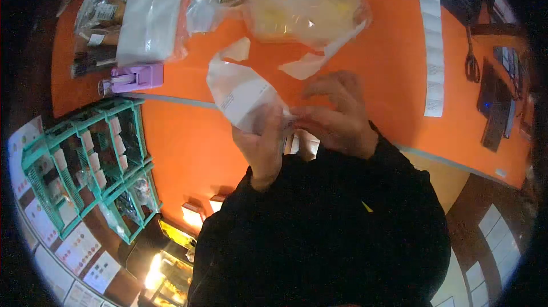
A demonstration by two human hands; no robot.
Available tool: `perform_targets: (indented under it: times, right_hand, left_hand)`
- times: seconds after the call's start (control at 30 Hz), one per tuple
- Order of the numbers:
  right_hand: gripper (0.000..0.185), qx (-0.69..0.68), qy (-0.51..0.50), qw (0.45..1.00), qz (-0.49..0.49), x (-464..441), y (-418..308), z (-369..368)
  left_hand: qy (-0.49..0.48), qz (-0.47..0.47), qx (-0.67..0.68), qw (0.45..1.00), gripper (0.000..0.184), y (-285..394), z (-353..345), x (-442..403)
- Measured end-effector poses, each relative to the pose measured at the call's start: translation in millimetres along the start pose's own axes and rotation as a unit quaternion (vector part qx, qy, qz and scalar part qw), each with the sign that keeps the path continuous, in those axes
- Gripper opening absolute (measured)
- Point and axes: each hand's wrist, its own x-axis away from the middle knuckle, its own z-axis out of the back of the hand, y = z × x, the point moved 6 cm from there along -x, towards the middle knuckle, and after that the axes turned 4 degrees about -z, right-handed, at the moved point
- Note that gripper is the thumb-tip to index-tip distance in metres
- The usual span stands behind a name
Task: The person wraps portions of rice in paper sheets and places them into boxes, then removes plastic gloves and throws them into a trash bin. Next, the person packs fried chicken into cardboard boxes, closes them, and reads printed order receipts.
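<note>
A curled sheet of white printed paper (240, 87) is between my two hands, above the orange table. My left hand (262, 144) is closed around its lower end, with the thumb lying over the paper. My right hand (338, 114) pinches the near right edge of the same sheet, its other fingers bent and slightly blurred. Whether anything lies inside the paper is hidden by my fingers. Just beyond my right hand, a pale strip of paper (305, 67) lies on the table beside a large clear plastic bag (305, 7) with yellowish contents.
A purple tape dispenser (140, 77) and a stack of clear plastic bags (149, 19) are at the left. Green baskets (94, 184) hang below the table edge. On the right lie a long printed paper strip (432, 50), scissors (471, 64) and dark flat tools (495, 110).
</note>
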Motion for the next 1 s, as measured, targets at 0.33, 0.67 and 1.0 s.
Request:
perform_targets:
  times: [0.33, 0.67, 1.0]
  right_hand:
    - [0.018, -0.07, 0.009, 0.997, -0.035, 10, 0, 1]
    - [0.011, -0.407, 0.267, 0.846, -0.218, -9, 116, 85]
    - [0.032, -0.147, 0.195, 0.941, -0.236, -55, 168, 50]
  left_hand:
    - [-0.013, 0.004, -0.023, 1.0, 0.033, 7, -8, 11]
    - [0.08, -0.072, -0.075, 0.991, 0.024, 15, 47, -27]
    - [0.064, -0.012, -0.042, 0.997, 0.026, -6, 61, -11]
